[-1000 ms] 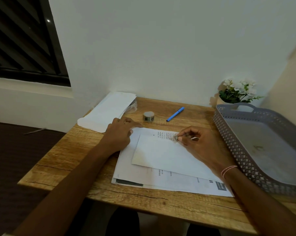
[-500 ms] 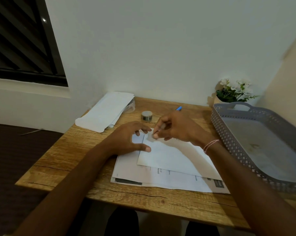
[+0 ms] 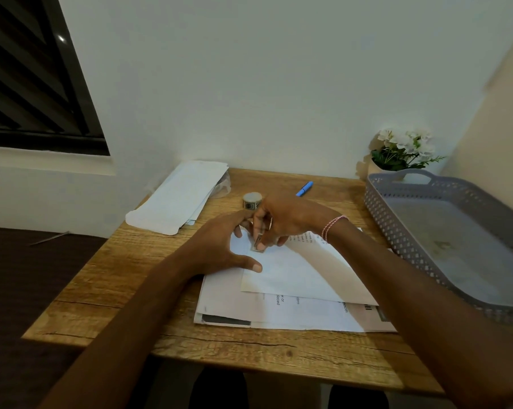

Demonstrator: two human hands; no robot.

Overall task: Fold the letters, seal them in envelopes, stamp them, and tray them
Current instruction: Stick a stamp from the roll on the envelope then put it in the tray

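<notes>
A white envelope (image 3: 296, 276) lies on a stack of printed letters (image 3: 278, 314) on the wooden desk (image 3: 131, 276). My right hand (image 3: 290, 216) pinches a small stamp (image 3: 257, 246) and holds it down on the envelope's upper left corner. My left hand (image 3: 219, 246) lies flat with spread fingers on the envelope's left edge, thumb on the paper. A roll of stamps (image 3: 252, 200) stands just behind my hands. The grey perforated tray (image 3: 396, 231) sits at the right.
A pile of blank envelopes (image 3: 178, 199) lies at the desk's back left corner. A blue pen (image 3: 304, 188) rests near the back wall. A pot of white flowers (image 3: 402, 152) stands behind the tray. The desk's left edge drops to a dark floor.
My right hand has crossed from the envelope's right side to its upper left corner with the stamp. My left hand slid onto the envelope's left edge.
</notes>
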